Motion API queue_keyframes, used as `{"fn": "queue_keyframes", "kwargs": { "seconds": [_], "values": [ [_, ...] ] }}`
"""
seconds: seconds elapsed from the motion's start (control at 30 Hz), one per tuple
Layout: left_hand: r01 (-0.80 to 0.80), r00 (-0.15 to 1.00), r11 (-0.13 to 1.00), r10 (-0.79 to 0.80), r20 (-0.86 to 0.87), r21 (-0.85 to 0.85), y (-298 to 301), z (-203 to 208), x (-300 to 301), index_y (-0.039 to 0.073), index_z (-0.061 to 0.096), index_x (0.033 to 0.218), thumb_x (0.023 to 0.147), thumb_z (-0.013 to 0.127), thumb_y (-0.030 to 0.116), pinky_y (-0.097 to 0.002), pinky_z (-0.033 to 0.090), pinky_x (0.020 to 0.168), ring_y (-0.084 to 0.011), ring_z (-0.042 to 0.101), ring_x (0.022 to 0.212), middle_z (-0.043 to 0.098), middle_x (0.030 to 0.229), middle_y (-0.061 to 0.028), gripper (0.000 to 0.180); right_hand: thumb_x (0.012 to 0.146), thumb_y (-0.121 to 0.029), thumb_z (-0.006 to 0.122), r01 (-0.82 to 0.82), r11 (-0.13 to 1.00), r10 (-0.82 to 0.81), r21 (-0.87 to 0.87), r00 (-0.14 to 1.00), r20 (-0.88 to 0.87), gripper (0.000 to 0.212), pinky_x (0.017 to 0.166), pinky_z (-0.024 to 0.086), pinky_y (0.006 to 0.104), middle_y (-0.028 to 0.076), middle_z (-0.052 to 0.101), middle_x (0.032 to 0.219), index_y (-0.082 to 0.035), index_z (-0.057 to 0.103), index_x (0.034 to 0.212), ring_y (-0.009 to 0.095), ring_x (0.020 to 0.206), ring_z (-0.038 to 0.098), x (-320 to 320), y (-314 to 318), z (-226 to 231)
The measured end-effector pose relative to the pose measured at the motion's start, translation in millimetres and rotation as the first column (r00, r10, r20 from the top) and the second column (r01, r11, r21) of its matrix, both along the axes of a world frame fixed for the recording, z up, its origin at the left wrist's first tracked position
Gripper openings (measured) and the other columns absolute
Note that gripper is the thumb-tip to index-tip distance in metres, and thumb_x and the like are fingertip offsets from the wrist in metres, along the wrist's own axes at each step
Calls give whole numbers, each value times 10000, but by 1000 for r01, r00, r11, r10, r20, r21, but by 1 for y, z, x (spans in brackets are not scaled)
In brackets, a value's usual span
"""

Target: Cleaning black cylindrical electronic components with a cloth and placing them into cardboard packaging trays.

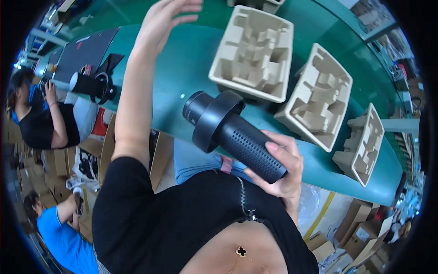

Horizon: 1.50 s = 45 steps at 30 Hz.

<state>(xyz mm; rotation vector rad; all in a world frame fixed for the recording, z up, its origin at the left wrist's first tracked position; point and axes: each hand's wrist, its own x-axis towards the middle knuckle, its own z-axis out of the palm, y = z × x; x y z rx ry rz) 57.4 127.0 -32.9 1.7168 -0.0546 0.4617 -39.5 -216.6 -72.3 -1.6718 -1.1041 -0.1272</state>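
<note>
Over a green worktop [169, 86], the left hand [162, 25] reaches outward, fingers loosely spread. Well apart from it, the right hand [288, 162] clasps the perforated end of a black cylindrical device [244, 142], near the beige pulp trays [258, 50].

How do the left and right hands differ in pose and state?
Left hand is out at the picture's top edge; right hand is nearer the body.
Left hand's visible fingers are extended, with nothing visibly held; right hand's grip the black tube at its perforated end.
Left hand is partly cut off by the frame; right hand isn't.
Shared: both are bare.
</note>
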Motion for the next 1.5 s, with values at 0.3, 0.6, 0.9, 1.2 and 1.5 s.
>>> {"fn": "queue_keyframes", "kwargs": {
  "seconds": [0.3,0.6,0.9,1.2,1.5],
  "values": [
    [-334,894,736,49,-446,-589,-76,-63,-214,30,577,1183,955,375,527,-321,492,878,-191,620,974,636,1088,-131,583,603,-137,866,-148,988,143,46,985,94,660,609,558,317,194,623,1051,-46,528,1162,295,843,665,-10,46,17],
    [-329,936,548,82,-342,-769,-96,-79,-232,85,578,1156,953,389,528,-315,506,804,-141,626,935,658,1028,-53,523,626,-123,864,-24,998,16,-54,990,-137,856,827,510,325,140,560,1157,-22,403,1340,222,996,614,-41,56,28],
    [-335,935,544,93,-342,-769,-99,-89,-219,94,570,1166,960,380,512,-314,510,785,-139,623,945,653,1032,-37,503,661,-188,848,97,987,-131,-129,947,-295,842,816,517,300,111,551,1178,-40,399,1358,196,972,620,-40,60,35],
    [-210,973,545,37,-227,-812,-93,-94,-221,59,547,1204,979,351,448,-319,502,813,-145,613,978,643,1075,-50,490,659,-137,842,121,986,-140,-111,972,-187,813,768,534,327,166,568,1137,-36,410,1341,251,927,648,-41,59,34],
    [-150,989,585,74,-132,-797,-96,-74,-207,10,400,1368,997,270,432,-335,441,956,-164,591,1048,603,1167,-94,577,632,-26,813,26,999,-31,-37,990,-135,735,681,537,326,149,557,1145,-69,463,1277,263,912,640,-41,58,22]
  ]
}}
